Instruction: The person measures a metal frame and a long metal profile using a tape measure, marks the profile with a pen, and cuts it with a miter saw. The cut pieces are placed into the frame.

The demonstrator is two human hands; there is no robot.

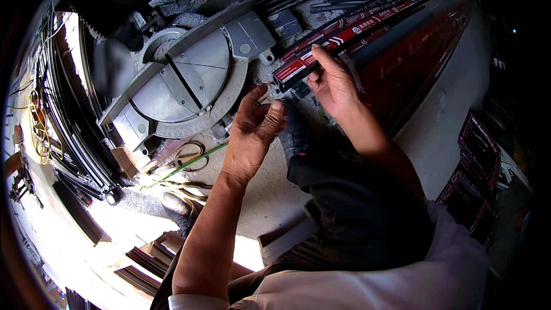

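Observation:
My right hand (336, 83) grips a long dark metal profile (361, 27) covered with red and white printed film, thumb on top and fingers curled beneath. The profile's near end points towards my left hand (255, 123), and its far end runs to the upper right. My left hand is raised just short of that end, thumb and forefinger apart, with nothing visible between them. Left of both hands stands a mitre saw, its round metal table (209, 72) crossed by a dark slot. A straight fence (129, 92) spans the table.
More red-filmed profiles (413, 51) lie along the right. Dark lengths of profile (74, 120) bundle at the left. Scissors (188, 154) and a green strip (186, 165) lie beside the saw. Metal shavings cover parts of the floor. Dark red frames (479, 149) lie at the far right.

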